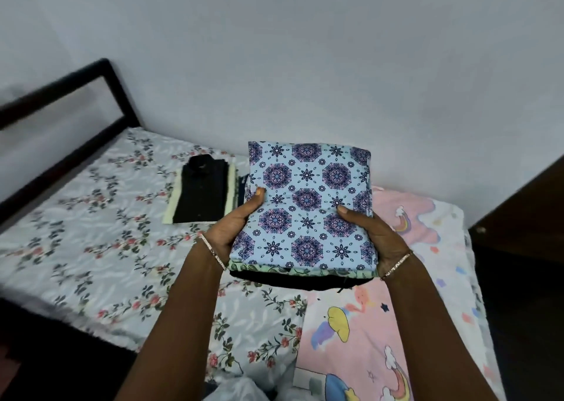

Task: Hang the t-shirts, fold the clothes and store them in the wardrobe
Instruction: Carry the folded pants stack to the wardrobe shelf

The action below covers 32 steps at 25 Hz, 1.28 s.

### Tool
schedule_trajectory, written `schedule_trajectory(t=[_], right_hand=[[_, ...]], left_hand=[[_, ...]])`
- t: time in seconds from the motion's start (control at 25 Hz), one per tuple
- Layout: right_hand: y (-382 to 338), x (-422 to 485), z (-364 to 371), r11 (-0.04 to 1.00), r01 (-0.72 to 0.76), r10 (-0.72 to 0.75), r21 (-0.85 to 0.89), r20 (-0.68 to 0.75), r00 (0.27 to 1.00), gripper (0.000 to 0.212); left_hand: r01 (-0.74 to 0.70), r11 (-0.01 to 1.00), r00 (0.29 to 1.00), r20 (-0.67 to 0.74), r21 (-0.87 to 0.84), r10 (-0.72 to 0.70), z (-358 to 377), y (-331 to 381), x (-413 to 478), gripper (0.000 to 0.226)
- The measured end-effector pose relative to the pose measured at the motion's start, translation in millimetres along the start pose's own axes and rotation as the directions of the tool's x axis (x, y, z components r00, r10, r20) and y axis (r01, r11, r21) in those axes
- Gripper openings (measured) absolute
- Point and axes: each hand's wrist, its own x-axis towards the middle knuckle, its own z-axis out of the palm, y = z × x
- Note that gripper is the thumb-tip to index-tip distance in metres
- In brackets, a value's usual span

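Note:
I hold a stack of folded clothes (308, 205) in the air above the bed. Its top piece is light blue with purple mandala prints; a green patterned piece and a black one show at its near edge. My left hand (235, 226) grips the stack's left side, thumb on top. On the right side my right hand (372, 236) grips it the same way. A second pile of folded clothes (203, 190), with a black shirt on top of a cream piece, lies on the bed behind my left hand.
The bed (91, 233) has a floral sheet on the left and a pink cartoon sheet (396, 324) on the right. A dark bed frame (100, 74) runs along the left. A dark wooden door or cabinet (525, 211) stands at the right edge. A grey wall lies behind.

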Motion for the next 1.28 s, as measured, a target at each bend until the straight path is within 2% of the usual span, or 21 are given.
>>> schedule_trajectory(t=[0.04,0.08,0.12,0.16,0.2,0.28,0.36,0.48,0.56,0.6,0.68,0.8,1.0,1.12,1.24,1.28], right_hand=[[-1.8,-8.5,6.7,1.0,-0.001,0.002,-0.016,0.049,0.999,0.041],[-3.2,-15.8,12.4,0.999,-0.004,0.007,-0.032,0.098,0.995,0.034],[-3.0,-24.7,18.0,0.999,-0.013,0.02,-0.053,0.137,0.99,0.027],[-2.0,-33.4,22.7,0.996,-0.025,0.039,-0.086,0.16,0.986,0.023],[-1.4,-37.2,24.8,0.992,-0.027,0.047,-0.121,0.171,0.984,0.022],[3.7,-47.0,33.4,0.972,0.011,0.033,-0.234,0.185,0.982,0.032],[15.3,-57.7,45.1,0.926,0.061,0.04,-0.374,0.256,0.966,0.055],[38.1,-78.1,67.6,0.891,0.066,0.132,-0.449,0.396,0.909,0.067],[54.8,-101.3,92.9,0.87,0.073,0.178,-0.487,0.449,0.876,0.076],[63.1,-111.8,105.2,0.876,0.056,0.198,-0.479,0.463,0.864,0.079],[81.8,-136.8,135.9,0.893,-0.019,0.27,-0.45,0.5,0.823,0.069],[123.0,-181.9,190.4,0.871,-0.159,0.441,-0.465,0.597,0.67,0.047],[203.9,-248.6,270.4,0.779,-0.203,0.616,-0.594,0.663,0.425,0.064],[261.4,-305.6,311.9,0.747,-0.17,0.66,-0.643,0.687,0.304,0.057],[320.4,-364.8,349.1,0.761,-0.127,0.646,-0.636,0.728,0.23,0.044],[342.3,-386.9,362.8,0.75,-0.123,0.66,-0.65,0.722,0.205,0.047]], left_hand=[[-0.03,0.996,0.997,-0.074,-0.078,0.025,7.3,-1.1,-21.6,0.076],[-0.008,0.989,0.994,-0.113,-0.146,-0.008,25.7,7.0,-48.7,0.063],[-0.008,0.981,0.994,-0.108,-0.193,-0.013,43.6,16.0,-74.3,0.044],[-0.032,0.985,0.991,-0.133,-0.171,0.009,60.4,20.6,-93.7,0.024],[-0.086,0.988,0.98,-0.192,-0.131,0.06,70.4,21.5,-112.7,0.018],[-0.18,0.982,0.937,-0.314,-0.065,0.151,91.0,23.3,-161.5,0.02],[-0.234,0.971,0.906,-0.375,-0.056,0.196,94.0,8.4,-207.1,0.019],[-0.28,0.941,0.837,-0.53,-0.192,0.141,91.2,-22.3,-262.7,0.012],[-0.346,0.88,0.811,-0.575,-0.325,0.107,88.4,-42.4,-305.0,0.045],[-0.38,0.84,0.795,-0.6,-0.387,0.084,87.5,-52.2,-324.1,0.053],[-0.476,0.759,0.746,-0.661,-0.445,0.081,85.7,-70.6,-365.9,0.04],[-0.614,0.653,0.633,-0.771,-0.444,0.072,83.2,-98.0,-439.4,0.041],[-0.777,0.511,0.446,-0.894,-0.368,0.033,69.0,-144.8,-554.0,0.045],[-0.821,0.494,0.348,-0.937,-0.286,0.036,65.7,-173.1,-637.2,0.047],[-0.837,0.495,0.271,-0.963,-0.234,0.002,60.5,-204.9,-720.0,0.044],[-0.844,0.494,0.23,-0.973,-0.209,-0.019,59.5,-216.2,-749.7,0.044]])
